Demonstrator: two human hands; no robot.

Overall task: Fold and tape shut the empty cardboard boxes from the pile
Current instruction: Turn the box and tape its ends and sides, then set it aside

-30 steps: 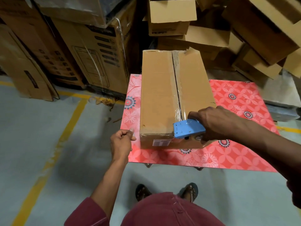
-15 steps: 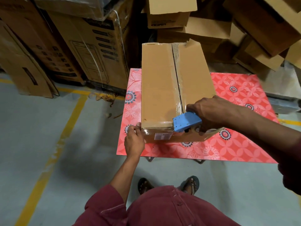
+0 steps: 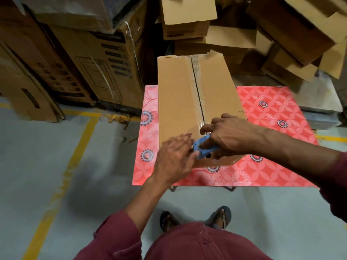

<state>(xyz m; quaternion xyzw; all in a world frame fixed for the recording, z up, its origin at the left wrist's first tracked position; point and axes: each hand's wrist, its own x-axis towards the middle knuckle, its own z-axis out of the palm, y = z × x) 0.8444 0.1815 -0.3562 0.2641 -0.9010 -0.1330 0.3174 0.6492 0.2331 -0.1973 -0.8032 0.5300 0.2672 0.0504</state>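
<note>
A long brown cardboard box (image 3: 176,94) lies on a small table with a red flowered top (image 3: 272,117). Its two flaps are folded shut and clear tape runs along the middle seam. My right hand (image 3: 231,134) grips a blue tape dispenser (image 3: 201,147) at the box's near edge, tilted down over the front face. My left hand (image 3: 174,158) lies flat with fingers spread on the box's near left corner, right beside the dispenser. The far right flap corner sticks up a little.
A pile of empty open cardboard boxes (image 3: 293,30) rises behind and right of the table. Large printed cartons (image 3: 105,68) stand at the left on a grey floor with yellow lines (image 3: 75,152). My sandalled feet (image 3: 195,218) stand just before the table.
My left hand has moved from below the table's front edge up onto the box's near corner and opened flat. My right hand has tipped the dispenser down over the box's near edge.
</note>
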